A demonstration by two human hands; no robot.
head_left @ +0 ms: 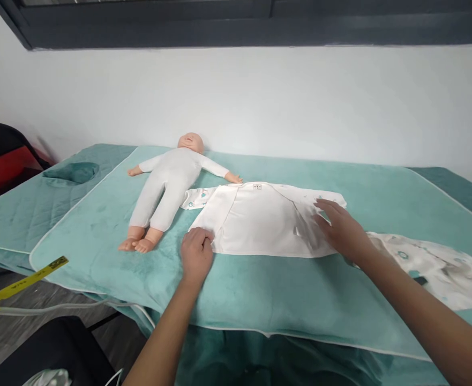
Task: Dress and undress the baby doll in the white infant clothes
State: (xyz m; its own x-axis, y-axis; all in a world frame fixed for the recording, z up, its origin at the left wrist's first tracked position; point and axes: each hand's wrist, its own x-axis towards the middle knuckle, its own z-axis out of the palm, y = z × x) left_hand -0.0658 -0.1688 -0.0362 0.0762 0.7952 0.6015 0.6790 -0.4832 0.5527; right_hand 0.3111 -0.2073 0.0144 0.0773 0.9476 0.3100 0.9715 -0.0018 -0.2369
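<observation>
A white baby top [260, 220] lies spread flat, inside out, on a teal mat [99, 236]. My left hand [196, 253] is closed on the garment's lower left corner, fingers curled over the hem. My right hand [340, 228] lies flat on the garment's right side, fingers stretched toward its sleeve. A baby doll [167, 182] in a white suit lies on its back just left of the garment, head toward the wall, apart from both hands.
A patterned white cloth [436, 265] lies crumpled at the right, beyond my right forearm. A folded teal piece [73, 172] sits at the far left. A yellow tape [22, 281] and clear tubing hang off the left edge. The wall runs close behind.
</observation>
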